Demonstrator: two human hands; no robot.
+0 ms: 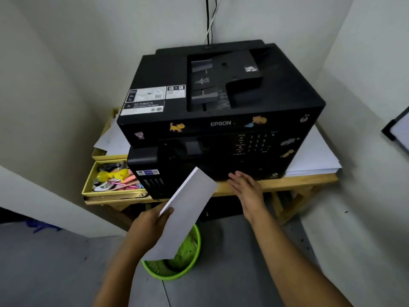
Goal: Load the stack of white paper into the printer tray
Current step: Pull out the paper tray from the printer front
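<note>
— Stack of white paper (pixel 187 214): where is it?

— In the left hand (pixel 150 222), held tilted in the air in front of the worktop's (pixel 298 181) front edge, its far corner up against the lower front of the Epson printer (pixel 221 111). The left grip is closed on the stack's near left edge, thumb on top, the other fingers hidden beneath.

— And the right hand (pixel 245 185)?

— Its grip is wide, fingers stretched flat, holding nothing. The fingertips (pixel 234 175) are at the bottom front of the printer, right at the worktop's front edge; I cannot tell whether they touch it.

— Is the printer tray out?

— The lower front is dark; I cannot make out a tray there.

— What else sits on the worktop?

— The printer fills the middle, with animal stickers on its front. A pile of white sheets (pixel 314 156) lies at the right edge, partly under the printer's right side. At the left edge is a yellow tray (pixel 88 185) of small colourful odds and ends, and behind it another yellow tray (pixel 99 152) with loose sheets.

— Below?

— A green mesh basket (pixel 192 260) stands on the floor, under the held stack.
</note>
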